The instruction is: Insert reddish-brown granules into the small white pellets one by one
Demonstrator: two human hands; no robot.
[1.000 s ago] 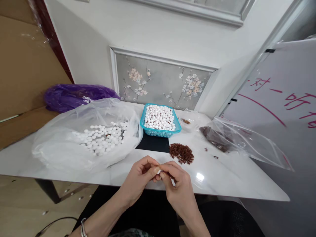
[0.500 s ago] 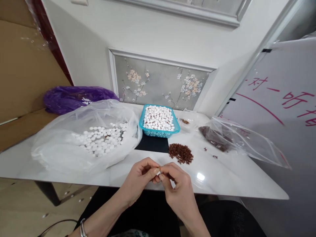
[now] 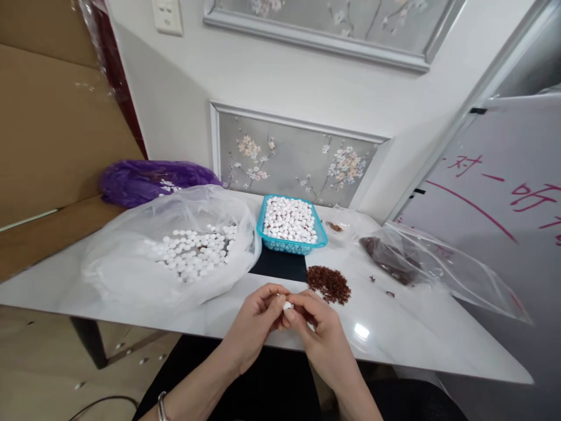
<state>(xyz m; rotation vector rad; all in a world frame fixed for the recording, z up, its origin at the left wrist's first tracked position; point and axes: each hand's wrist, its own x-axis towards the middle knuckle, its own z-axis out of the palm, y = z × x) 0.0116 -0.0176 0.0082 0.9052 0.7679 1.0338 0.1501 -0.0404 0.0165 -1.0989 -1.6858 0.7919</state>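
Observation:
Between the fingertips of both hands is a small white ball [image 3: 287,306], just above the table's front edge. My left hand [image 3: 258,316] pinches it from the left, with thumb and forefinger closed. My right hand [image 3: 319,324] pinches it from the other side; its lower fingers curl out of sight. Past my fingers lies a heap of small reddish-brown star-shaped pieces [image 3: 328,284]. Behind that, a blue plastic basket [image 3: 289,247] is heaped with white balls, with brown bits showing among them. To the left, a translucent plastic bag [image 3: 127,275] gapes open over many loose white balls.
A purple bag [image 3: 127,184] lies at the back left by a cardboard box [image 3: 48,128]. On the right are a clear zip bag [image 3: 456,275] with brown contents and a small clear bag [image 3: 350,222]. A whiteboard [image 3: 504,234] leans beyond. Several white balls lie on the floor.
The view has tilted up and shifted left, so the scene sits lower and further right. Both hands still pinch the white ball, which now shows more of its rounded face.

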